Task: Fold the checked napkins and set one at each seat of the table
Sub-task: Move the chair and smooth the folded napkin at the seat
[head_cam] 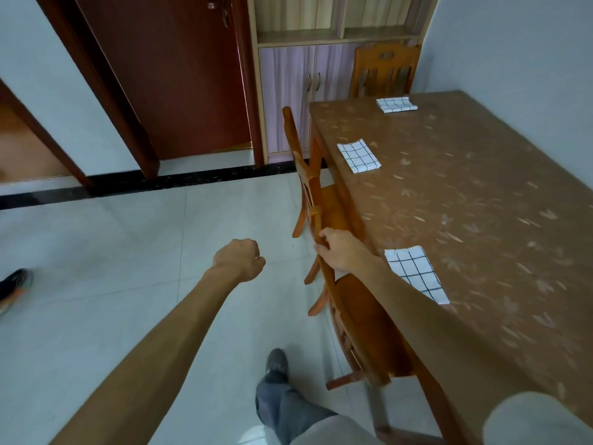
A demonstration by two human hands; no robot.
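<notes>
Table: brown rectangular wooden table [465, 194], pale leaf pattern on its top.
Nearest napkin: white folded cloth napkin with black checks [417, 274], flat on the table by the long edge on the person's side, one corner hidden by the right forearm.
Middle napkin: same kind [358, 155], farther along that table edge, well apart from the first.
Far napkin: same kind [396, 104], at the table's far end.
Nearer side chair: orange-brown wooden chair [362, 319], pushed under that long table edge.
Farther side chair: matching chair [332, 203], just beyond it at the same edge.
End chair: matching chair [383, 70], at the table's far end, behind the far napkin.
Right hand: [340, 252] fingers curled over a back rail where the two side chairs meet; whose rail, cannot tell.
Left hand: [239, 258] closed in a fist, holding nothing, over pale floor tiles [128, 252] well clear of the table.
</notes>
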